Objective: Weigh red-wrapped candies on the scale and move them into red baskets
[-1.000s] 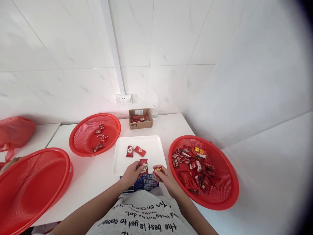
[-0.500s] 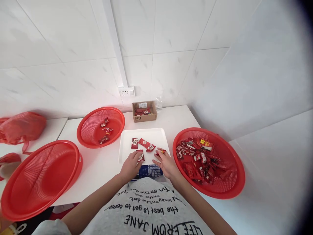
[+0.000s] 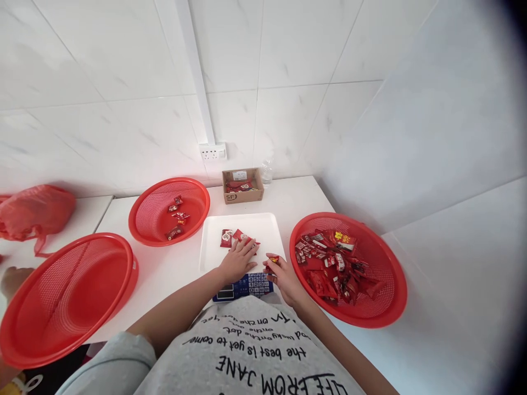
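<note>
My left hand (image 3: 239, 260) lies flat with its fingers stretched over small red snack packets on the white tray of a digital scale (image 3: 267, 225). One red packet with a white label (image 3: 226, 238) shows whole beyond my fingers, and another red packet (image 3: 240, 235) sticks out partly from under them. At the tray's right front edge, my right hand (image 3: 284, 277) pinches a small red-and-yellow packet (image 3: 273, 259) between thumb and fingers. The blue keypad (image 3: 258, 285) of the scale shows between my wrists.
On the right stands a red basket (image 3: 397, 274) heaped with red packets. A red basket (image 3: 138, 211) at back left holds several packets; another basket (image 3: 90, 296) sits nearer. A cardboard box (image 3: 249, 196) is by the wall. Another person's hand (image 3: 14, 281) shows at far left beside a red bag (image 3: 39, 211).
My left hand has moved right and now covers packets on the tray. My right hand has closed more on its packet and shifted slightly right. The other person's hand has moved.
</note>
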`<move>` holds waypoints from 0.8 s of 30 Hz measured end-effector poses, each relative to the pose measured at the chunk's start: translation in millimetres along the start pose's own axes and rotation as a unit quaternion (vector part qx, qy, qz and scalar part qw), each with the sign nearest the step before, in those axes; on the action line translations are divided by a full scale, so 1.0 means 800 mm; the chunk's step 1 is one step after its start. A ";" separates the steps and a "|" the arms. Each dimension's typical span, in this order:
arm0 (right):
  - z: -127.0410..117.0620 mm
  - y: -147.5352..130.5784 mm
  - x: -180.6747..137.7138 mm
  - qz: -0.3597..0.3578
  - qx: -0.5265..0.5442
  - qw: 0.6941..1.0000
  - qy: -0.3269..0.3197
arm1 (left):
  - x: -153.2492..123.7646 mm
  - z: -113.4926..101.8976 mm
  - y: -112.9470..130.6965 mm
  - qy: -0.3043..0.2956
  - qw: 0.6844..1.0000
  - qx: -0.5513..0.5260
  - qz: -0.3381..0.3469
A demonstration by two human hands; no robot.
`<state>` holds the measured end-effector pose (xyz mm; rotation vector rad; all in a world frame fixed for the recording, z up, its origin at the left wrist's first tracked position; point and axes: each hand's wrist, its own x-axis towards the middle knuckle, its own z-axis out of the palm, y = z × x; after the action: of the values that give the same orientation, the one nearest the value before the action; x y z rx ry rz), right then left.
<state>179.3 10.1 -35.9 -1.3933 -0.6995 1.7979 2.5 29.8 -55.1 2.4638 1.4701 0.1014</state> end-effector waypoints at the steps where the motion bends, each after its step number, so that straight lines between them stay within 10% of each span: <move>1: -0.002 0.001 0.000 -0.009 -0.001 1.000 0.012 | -0.004 0.002 -0.003 0.002 1.000 0.003 0.003; 12: 0.014 0.007 0.006 -0.046 -0.119 0.987 -0.097 | -0.044 0.006 -0.032 0.090 0.989 -0.018 -0.119; 24: -0.045 -0.003 0.011 -0.221 -0.248 0.938 0.093 | -0.013 0.008 -0.020 0.097 0.986 0.020 -0.133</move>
<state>213.3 17.5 -48.3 -1.5404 -1.3088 1.1600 -15.2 26.4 -64.4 2.3159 1.8846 0.2667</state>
